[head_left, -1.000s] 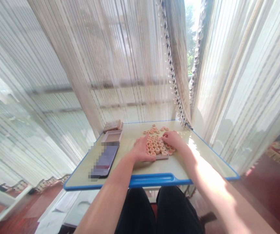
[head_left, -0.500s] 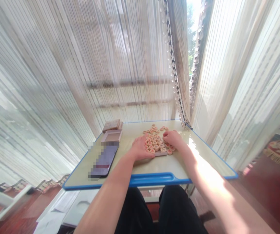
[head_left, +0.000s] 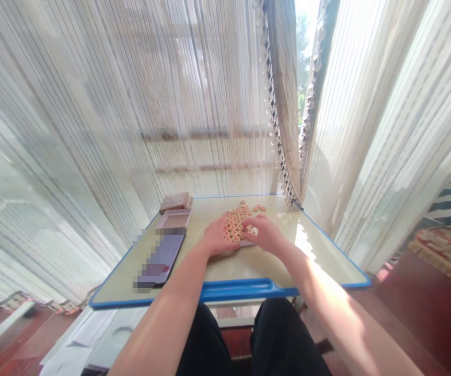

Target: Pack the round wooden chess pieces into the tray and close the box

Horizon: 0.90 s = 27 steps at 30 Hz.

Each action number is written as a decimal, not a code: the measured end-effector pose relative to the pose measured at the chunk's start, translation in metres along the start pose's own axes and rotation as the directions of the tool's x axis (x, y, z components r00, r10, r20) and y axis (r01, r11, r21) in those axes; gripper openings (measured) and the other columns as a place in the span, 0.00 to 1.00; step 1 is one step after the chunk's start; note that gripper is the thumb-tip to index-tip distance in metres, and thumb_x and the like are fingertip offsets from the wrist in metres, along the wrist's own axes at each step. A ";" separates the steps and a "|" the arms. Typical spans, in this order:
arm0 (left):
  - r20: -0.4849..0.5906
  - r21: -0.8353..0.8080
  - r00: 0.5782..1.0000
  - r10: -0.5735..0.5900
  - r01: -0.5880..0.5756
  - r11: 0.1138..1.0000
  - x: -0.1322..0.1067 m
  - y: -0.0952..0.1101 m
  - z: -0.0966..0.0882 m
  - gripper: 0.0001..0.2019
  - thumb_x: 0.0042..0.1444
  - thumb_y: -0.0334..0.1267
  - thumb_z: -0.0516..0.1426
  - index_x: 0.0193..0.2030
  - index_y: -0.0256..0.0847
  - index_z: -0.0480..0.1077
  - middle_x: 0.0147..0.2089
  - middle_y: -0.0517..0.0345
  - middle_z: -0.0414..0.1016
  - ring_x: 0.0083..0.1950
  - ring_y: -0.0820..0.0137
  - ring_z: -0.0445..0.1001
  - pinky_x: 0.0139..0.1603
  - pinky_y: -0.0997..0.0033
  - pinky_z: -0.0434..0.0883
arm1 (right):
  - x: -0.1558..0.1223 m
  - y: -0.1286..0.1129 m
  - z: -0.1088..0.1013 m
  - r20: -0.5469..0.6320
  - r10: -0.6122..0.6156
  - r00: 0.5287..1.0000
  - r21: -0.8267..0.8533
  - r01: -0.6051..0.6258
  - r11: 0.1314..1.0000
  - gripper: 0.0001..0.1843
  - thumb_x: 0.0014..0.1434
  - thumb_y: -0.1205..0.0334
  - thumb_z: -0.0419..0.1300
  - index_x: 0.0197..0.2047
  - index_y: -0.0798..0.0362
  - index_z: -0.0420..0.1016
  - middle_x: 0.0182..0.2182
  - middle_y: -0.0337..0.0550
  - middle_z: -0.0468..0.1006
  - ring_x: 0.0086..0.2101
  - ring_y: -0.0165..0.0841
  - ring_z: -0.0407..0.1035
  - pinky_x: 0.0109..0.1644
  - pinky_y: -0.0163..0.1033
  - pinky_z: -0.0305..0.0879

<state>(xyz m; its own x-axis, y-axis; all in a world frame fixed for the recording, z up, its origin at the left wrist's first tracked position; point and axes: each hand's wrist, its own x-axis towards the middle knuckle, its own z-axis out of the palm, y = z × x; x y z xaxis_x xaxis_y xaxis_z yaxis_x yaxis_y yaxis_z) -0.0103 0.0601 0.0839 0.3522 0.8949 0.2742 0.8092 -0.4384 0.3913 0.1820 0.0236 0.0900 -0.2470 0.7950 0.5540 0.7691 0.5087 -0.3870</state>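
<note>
A shallow box (head_left: 249, 243) filled with round wooden xiangqi pieces (head_left: 232, 232) sits on the table. The pieces carry red or dark characters. My left hand (head_left: 214, 237) is wrapped round the box's left side, its thumb along the near edge. Over the right part of the box, my right hand (head_left: 265, 234) is closed, thumb and fingers pinched at a xiangqi piece (head_left: 244, 228) with a dark character. Part of the box's right side is hidden behind this hand. More loose pieces (head_left: 243, 209) lie just beyond the box.
A few pieces (head_left: 259, 208) lie farther back on the pale, blue-edged table (head_left: 194, 266). To the left are a dark phone-like slab (head_left: 164, 256), partly pixelated, an open shallow tray (head_left: 174, 219) and a closed box (head_left: 174, 201). Sheer curtains (head_left: 209, 104) hang behind.
My right hand has moved left from the loose pieces beside the box to above the box. My left hand stays at the box's left side. The view has shifted slightly.
</note>
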 end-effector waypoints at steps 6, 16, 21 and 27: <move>-0.034 0.026 0.999 0.032 -0.031 0.999 0.001 -0.004 0.006 0.53 0.32 0.56 0.64 0.65 0.43 0.47 0.62 0.48 0.61 0.62 0.52 0.61 0.61 0.59 0.61 | -0.011 -0.002 0.009 0.049 -0.147 0.988 -0.087 0.151 0.985 0.07 0.54 0.61 0.61 0.37 0.50 0.77 0.33 0.42 0.79 0.41 0.36 0.66 0.47 0.39 0.63; -0.055 0.043 0.996 0.073 -0.070 0.997 0.001 -0.003 0.005 0.49 0.32 0.56 0.63 0.63 0.45 0.52 0.58 0.52 0.66 0.58 0.55 0.65 0.58 0.60 0.64 | -0.008 0.009 0.012 -0.003 -0.153 0.988 -0.066 0.152 0.986 0.04 0.54 0.63 0.62 0.34 0.49 0.78 0.30 0.42 0.78 0.38 0.36 0.66 0.43 0.39 0.63; -0.036 0.072 0.995 0.090 -0.087 0.994 0.003 -0.006 0.008 0.47 0.34 0.57 0.62 0.63 0.46 0.52 0.59 0.54 0.66 0.59 0.53 0.64 0.58 0.59 0.63 | -0.007 0.009 0.012 0.018 -0.181 0.983 -0.057 0.181 0.982 0.03 0.52 0.62 0.64 0.32 0.49 0.78 0.29 0.40 0.78 0.37 0.35 0.64 0.44 0.39 0.61; -0.041 0.069 0.996 0.078 -0.075 0.995 0.001 -0.005 0.007 0.49 0.34 0.59 0.62 0.63 0.43 0.52 0.60 0.51 0.64 0.60 0.54 0.63 0.60 0.59 0.61 | -0.008 0.011 0.015 0.026 -0.171 0.985 -0.042 0.172 0.984 0.03 0.52 0.61 0.62 0.31 0.49 0.78 0.27 0.39 0.77 0.36 0.35 0.64 0.42 0.38 0.61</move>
<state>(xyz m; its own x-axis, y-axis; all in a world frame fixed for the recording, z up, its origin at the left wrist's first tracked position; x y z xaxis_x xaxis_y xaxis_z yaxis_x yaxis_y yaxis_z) -0.0112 0.0641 0.0761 0.3945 0.8537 0.3399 0.8108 -0.4975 0.3084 0.1838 0.0282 0.0699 -0.3905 0.7047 0.5924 0.7392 0.6235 -0.2544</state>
